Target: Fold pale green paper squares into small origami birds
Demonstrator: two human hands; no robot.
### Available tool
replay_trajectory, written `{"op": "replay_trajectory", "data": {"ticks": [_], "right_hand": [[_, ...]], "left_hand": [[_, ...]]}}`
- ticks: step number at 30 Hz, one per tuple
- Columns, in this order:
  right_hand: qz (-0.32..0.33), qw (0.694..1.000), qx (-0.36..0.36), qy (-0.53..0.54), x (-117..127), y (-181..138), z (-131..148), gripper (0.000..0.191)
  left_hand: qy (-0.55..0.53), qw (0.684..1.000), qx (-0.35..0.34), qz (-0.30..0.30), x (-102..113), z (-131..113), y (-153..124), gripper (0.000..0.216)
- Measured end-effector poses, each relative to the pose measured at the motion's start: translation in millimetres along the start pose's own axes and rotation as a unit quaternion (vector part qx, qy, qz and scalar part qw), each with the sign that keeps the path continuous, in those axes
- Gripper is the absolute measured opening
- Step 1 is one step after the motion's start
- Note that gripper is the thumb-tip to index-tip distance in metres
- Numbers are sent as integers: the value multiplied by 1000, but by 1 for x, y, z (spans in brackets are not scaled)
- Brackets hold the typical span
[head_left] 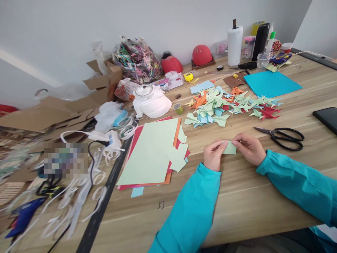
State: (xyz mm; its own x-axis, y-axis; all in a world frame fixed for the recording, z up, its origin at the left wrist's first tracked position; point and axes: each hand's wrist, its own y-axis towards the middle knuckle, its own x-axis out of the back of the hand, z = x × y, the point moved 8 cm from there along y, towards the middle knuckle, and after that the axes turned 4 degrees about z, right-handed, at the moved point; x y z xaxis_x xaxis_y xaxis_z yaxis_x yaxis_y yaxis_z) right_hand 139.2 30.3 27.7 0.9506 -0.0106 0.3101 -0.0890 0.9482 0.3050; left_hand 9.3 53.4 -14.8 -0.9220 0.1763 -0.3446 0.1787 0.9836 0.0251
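My left hand point(212, 154) and my right hand point(249, 148) both pinch a small pale green paper piece point(230, 149) just above the wooden table point(237, 196). The fingers of each hand are closed on its upper edge. Both arms wear teal sleeves. To the left lies a stack of coloured paper sheets point(151, 151), pale green on top. Beyond my hands spreads a pile of folded paper shapes point(229, 105) in green, blue, orange and red.
Black scissors point(283, 135) lie right of my hands, a dark phone point(326, 117) at the right edge. A blue sheet point(271, 83), a paper towel roll point(235, 45), bottles and a red dome stand at the back. Cardboard, bags and tape clutter the left.
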Motion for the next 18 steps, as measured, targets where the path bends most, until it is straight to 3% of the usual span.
{"op": "replay_trajectory", "data": {"ticks": [9, 14, 18], "right_hand": [[60, 998, -9, -1, -10, -3, 0, 20], [91, 995, -39, 16, -15, -6, -4, 20], [79, 995, -56, 27, -13, -6, -7, 21]], "left_hand": [[27, 999, -11, 15, -1, -7, 0, 12], [27, 1000, 3, 13, -1, -3, -1, 25], [23, 1000, 10, 1, 1, 1, -1, 26]]}}
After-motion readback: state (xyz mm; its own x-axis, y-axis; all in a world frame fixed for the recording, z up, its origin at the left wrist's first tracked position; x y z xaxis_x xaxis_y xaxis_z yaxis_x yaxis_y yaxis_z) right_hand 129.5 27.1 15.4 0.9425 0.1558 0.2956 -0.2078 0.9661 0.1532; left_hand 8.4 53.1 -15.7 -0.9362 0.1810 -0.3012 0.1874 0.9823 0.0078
